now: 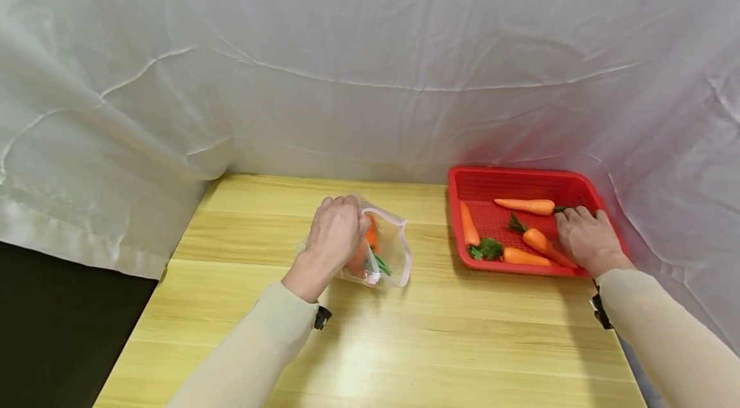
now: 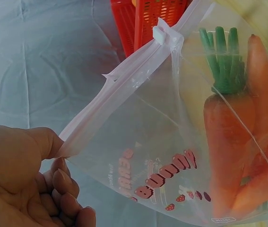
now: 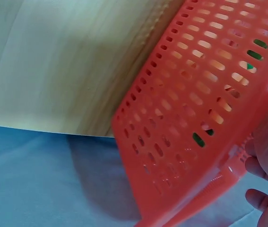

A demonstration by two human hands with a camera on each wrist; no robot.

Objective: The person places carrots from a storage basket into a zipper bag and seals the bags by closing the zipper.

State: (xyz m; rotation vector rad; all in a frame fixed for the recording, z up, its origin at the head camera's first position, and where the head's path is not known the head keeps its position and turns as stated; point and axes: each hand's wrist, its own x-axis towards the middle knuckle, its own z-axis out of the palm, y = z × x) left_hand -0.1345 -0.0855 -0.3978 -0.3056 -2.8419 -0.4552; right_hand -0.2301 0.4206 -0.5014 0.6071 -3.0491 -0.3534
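While the left hand [image 1: 335,230] pinches a bag [image 2: 145,135] (carrots [image 2: 229,153] inside), the right hand [image 1: 591,242] crosses the basket's [image 1: 520,184] right edge. Its grip we cannot tell.

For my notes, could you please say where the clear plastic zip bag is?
In the head view, the left hand holds the bag below centre, left of the red rectangular plastic basket.

basket [image 1: 520,173]: on table [image 1: 416,344], right of bag [image 1: 396,247] | carrots [image 1: 527,206]: in basket and bag
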